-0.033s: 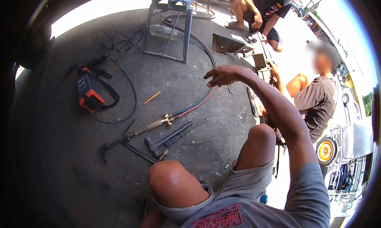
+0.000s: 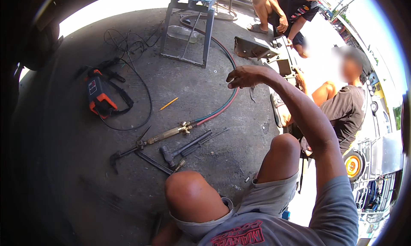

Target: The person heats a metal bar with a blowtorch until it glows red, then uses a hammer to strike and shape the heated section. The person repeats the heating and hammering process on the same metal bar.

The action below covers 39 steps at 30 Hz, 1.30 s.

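My right hand (image 2: 245, 77) hangs in the air over the concrete floor, fingers loosely bent and a little apart, with nothing in it. Behind it in the picture run the red and green hoses (image 2: 223, 107) of a brass cutting torch (image 2: 168, 134), which lies on the floor to the left of my knees. Beside the torch are a hammer (image 2: 185, 149) and a thin dark rod-like tool (image 2: 205, 142). A yellow pencil (image 2: 168, 104) lies farther off. My left forearm (image 2: 167, 235) shows only at the lower edge; the hand is out of sight.
An orange and black welding machine (image 2: 101, 94) with tangled cables stands at left. A metal stand (image 2: 208, 38) is at the back. Two people crouch at right, their hands at a dark metal bracket assembly (image 2: 252, 48). A vehicle wheel (image 2: 352, 166) shows beyond.
My right hand's fingers have drawn in and point more downward. The whole view has shifted slightly, so the floor items sit a little farther right.
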Each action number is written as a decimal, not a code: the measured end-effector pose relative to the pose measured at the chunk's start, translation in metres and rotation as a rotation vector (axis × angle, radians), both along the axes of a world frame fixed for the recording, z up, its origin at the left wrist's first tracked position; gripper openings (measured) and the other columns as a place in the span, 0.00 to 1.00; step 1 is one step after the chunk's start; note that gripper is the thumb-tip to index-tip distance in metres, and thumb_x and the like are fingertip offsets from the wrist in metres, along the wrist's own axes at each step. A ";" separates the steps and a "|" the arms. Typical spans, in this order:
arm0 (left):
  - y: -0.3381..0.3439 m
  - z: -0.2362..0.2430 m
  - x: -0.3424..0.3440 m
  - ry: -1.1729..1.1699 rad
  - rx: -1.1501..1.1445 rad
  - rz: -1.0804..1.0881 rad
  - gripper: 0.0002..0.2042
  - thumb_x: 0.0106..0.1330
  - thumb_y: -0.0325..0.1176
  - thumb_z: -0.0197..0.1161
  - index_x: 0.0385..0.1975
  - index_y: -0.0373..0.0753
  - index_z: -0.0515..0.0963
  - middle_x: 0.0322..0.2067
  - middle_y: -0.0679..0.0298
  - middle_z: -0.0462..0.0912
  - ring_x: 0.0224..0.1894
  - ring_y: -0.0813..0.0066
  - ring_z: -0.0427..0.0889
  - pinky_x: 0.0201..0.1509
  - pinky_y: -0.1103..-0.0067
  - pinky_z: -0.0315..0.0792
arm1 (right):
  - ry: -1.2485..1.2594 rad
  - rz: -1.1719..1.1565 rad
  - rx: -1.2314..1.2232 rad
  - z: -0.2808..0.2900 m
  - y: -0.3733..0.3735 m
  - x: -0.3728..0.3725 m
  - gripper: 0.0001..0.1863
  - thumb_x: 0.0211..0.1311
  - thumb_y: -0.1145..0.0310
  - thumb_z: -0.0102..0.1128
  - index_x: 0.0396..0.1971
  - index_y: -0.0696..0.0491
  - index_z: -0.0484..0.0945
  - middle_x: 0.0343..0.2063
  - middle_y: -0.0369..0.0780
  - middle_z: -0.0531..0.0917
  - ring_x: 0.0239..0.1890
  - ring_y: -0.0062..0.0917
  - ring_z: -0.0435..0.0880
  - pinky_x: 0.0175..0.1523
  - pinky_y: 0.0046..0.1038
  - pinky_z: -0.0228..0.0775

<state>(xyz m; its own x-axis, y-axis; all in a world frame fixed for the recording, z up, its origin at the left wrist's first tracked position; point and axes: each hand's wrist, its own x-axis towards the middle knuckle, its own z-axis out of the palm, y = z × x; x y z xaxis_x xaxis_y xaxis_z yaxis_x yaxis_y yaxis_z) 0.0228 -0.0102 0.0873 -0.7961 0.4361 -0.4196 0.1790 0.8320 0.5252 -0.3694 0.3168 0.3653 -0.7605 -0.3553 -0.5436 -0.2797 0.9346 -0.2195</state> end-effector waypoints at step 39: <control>0.083 0.044 0.011 -0.093 -0.104 1.108 0.26 0.71 0.46 0.61 0.66 0.41 0.72 0.50 0.50 0.77 0.56 0.44 0.74 0.63 0.53 0.68 | -0.202 0.914 -0.220 -0.255 -0.218 -0.072 0.26 0.64 0.53 0.69 0.56 0.51 0.81 0.47 0.50 0.88 0.54 0.47 0.86 0.59 0.43 0.77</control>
